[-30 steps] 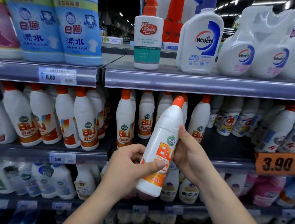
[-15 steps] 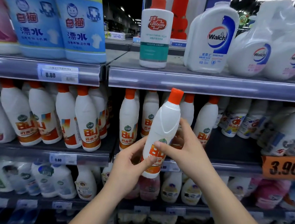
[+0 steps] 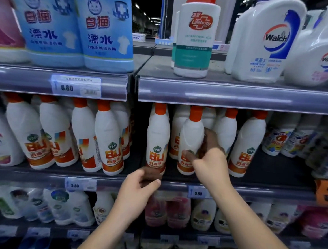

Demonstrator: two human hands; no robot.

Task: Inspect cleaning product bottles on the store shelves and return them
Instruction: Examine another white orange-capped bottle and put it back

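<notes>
Right hand [image 3: 210, 160] fingers wrap an upright orange-capped bleach bottle [image 3: 191, 142] at the shelf's front edge [image 3: 237, 189]; left hand [image 3: 138, 191] hangs curled, empty, below.

top shelf [image 3: 233, 89]: blue jugs [image 3: 80, 34], Lifebuoy bottle [image 3: 195, 40], Walch jugs [image 3: 264, 41] | middle shelf [image 3: 264, 169]: orange-capped bottles [image 3: 109, 141] upright in rows | lower shelf: blurred bottles [image 3: 69, 207]
</notes>
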